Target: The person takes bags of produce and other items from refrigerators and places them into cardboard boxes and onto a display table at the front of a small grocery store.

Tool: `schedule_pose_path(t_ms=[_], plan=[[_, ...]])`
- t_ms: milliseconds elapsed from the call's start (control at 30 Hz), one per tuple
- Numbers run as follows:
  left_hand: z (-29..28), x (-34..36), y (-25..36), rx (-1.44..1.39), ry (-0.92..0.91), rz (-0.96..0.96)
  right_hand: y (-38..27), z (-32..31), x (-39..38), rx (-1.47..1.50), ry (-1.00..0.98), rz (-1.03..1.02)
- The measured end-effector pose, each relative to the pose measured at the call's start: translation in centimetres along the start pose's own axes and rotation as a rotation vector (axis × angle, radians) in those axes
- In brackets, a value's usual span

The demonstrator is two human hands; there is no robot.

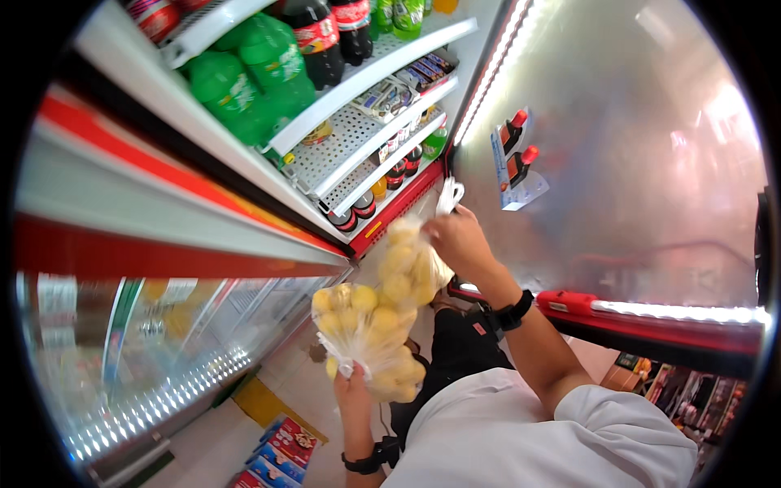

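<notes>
My left hand (351,384) is closed on the gathered neck of a clear plastic bag (362,325) packed with round yellow things, whose kind I cannot make out. In front of my body, my right hand (457,241) grips the top of a second clear bag (404,272) of similar yellow balls. White twisted plastic (449,195) sticks up past the right fingers. Both bags hang side by side and seem to touch. The fingertips of both hands are partly hidden by the plastic. A dark strap circles each wrist.
Ahead stands an open drinks fridge with white perforated shelves (317,167), green bottles (252,77) and dark cola bottles (313,41). Its glass door (626,163) swings out to my right. Another glass-fronted cooler (163,325) is at left. Colourful boxes (281,455) sit on the floor.
</notes>
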State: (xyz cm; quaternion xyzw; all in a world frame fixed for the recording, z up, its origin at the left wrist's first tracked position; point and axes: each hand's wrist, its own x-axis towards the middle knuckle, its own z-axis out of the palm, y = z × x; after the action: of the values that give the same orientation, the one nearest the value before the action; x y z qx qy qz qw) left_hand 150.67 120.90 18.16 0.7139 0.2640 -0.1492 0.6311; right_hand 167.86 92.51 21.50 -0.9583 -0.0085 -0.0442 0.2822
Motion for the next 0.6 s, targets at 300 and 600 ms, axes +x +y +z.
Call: schedule_pose_path(t_ms=[300,600], plan=[[-10.4,-13.6,-4.1,0.038,0.34,0.043,-6.2,0.6,-14.8,-0.383,-0.386,-0.265],[-14.2,-26.4,-10.6,-0.223,0.712,-0.069,-8.3,7.1,-15.0,-0.646,-0.591,-0.377]])
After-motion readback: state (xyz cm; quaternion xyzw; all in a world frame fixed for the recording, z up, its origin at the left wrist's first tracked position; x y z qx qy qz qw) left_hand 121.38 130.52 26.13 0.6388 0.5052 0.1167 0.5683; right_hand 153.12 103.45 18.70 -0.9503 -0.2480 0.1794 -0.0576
